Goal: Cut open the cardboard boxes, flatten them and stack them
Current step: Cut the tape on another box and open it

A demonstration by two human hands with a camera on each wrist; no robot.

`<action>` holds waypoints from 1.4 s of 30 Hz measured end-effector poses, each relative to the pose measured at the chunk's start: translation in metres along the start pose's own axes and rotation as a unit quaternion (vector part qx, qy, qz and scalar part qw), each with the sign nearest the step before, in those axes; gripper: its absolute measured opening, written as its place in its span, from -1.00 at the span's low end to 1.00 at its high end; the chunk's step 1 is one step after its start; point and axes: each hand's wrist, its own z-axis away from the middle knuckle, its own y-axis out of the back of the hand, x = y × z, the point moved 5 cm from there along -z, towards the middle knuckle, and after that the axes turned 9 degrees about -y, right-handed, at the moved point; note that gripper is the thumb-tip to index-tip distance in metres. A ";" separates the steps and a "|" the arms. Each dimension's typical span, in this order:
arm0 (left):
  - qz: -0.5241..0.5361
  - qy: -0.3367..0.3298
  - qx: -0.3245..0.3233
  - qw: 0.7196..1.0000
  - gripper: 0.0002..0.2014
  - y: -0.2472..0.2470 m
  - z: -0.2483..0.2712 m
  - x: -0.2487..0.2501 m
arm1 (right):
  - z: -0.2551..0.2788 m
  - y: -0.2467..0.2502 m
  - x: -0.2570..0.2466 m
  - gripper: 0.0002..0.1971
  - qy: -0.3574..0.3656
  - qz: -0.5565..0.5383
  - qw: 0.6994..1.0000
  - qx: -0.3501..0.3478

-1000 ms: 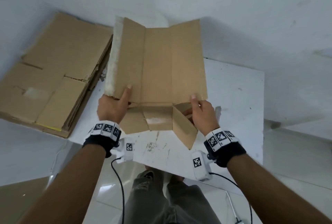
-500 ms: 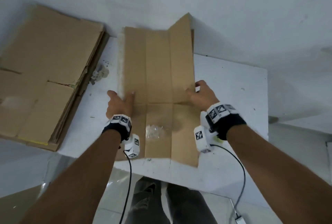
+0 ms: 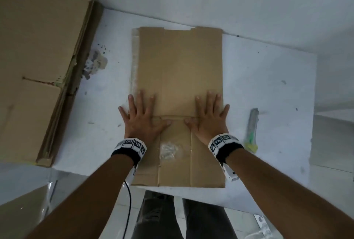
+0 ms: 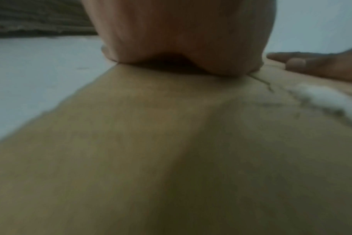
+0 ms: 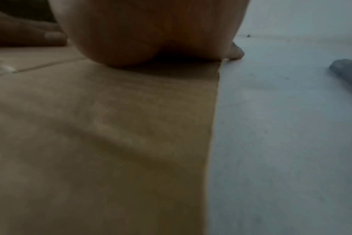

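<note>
A flattened brown cardboard box (image 3: 180,70) lies in the middle of the white table (image 3: 268,85), a patch of torn clear tape (image 3: 169,149) on its near part. My left hand (image 3: 141,118) presses flat on its left side, fingers spread and straight. My right hand (image 3: 208,118) presses flat on its right side the same way. In the left wrist view the palm (image 4: 181,39) sits on the cardboard (image 4: 171,143); in the right wrist view the palm (image 5: 151,31) does too, on the cardboard (image 5: 110,127). A stack of flattened boxes (image 3: 38,62) lies at the left.
A grey utility knife (image 3: 251,129) with a yellow-green end lies on the table just right of my right wrist, its tip showing in the right wrist view (image 5: 348,71). Scraps of tape (image 3: 94,64) sit between stack and box. A white wall stands behind; my legs (image 3: 172,217) are below the table's near edge.
The box, first held half upright with flaps folded, has been laid down flat on the table. Both hands let go of its edges and now press on it with spread fingers.
</note>
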 end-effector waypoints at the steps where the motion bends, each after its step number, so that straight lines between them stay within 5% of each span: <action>1: -0.002 0.004 -0.010 1.000 0.05 -0.003 -0.002 -0.002 | -0.002 -0.005 0.001 -0.09 -0.001 0.013 1.000 0.000; 7: 0.079 0.014 -0.033 0.996 0.16 0.012 0.000 -0.009 | 0.000 0.005 0.004 -0.03 -0.015 -0.029 0.999 -0.017; 11: 0.121 0.191 0.099 0.969 0.11 0.036 0.058 -0.014 | 0.002 0.042 0.019 -0.02 -0.117 -0.154 0.980 0.037; 13: 0.083 0.156 0.075 0.981 0.11 0.020 0.093 0.025 | -0.015 0.059 0.012 -0.10 -0.076 -0.105 0.990 0.060; 16: 0.107 0.138 -0.011 0.985 0.23 -0.029 0.121 0.067 | -0.073 0.083 -0.021 -0.03 0.011 -0.014 1.000 0.007; 20: 0.051 0.124 -0.022 0.991 0.26 -0.056 0.121 0.070 | -0.151 0.088 -0.064 0.28 0.081 0.085 0.991 -0.069; 24: 0.048 0.144 -0.012 0.988 0.27 -0.067 0.117 0.062 | -0.169 0.074 -0.074 0.34 0.084 0.077 0.992 -0.052; 28: 0.073 0.156 -0.043 0.984 0.27 -0.045 0.116 0.066 | -0.141 0.087 -0.074 0.29 0.053 0.058 0.994 -0.077; 31: 0.076 0.156 0.077 0.982 0.08 0.008 0.088 0.049 | -0.074 0.066 -0.057 0.11 0.017 -0.031 0.997 -0.064; 33: 0.033 0.094 0.113 0.989 0.05 0.032 0.046 0.035 | -0.013 0.031 -0.027 0.06 0.001 -0.045 0.998 -0.035; 37: -0.055 -0.019 -0.033 0.998 0.29 0.022 -0.041 0.017 | 0.035 -0.021 0.017 0.06 -0.012 -0.023 1.000 0.015; 42: -0.063 -0.017 -0.049 0.997 0.33 0.016 -0.052 0.014 | 0.028 -0.025 0.014 0.07 -0.006 -0.013 1.000 0.013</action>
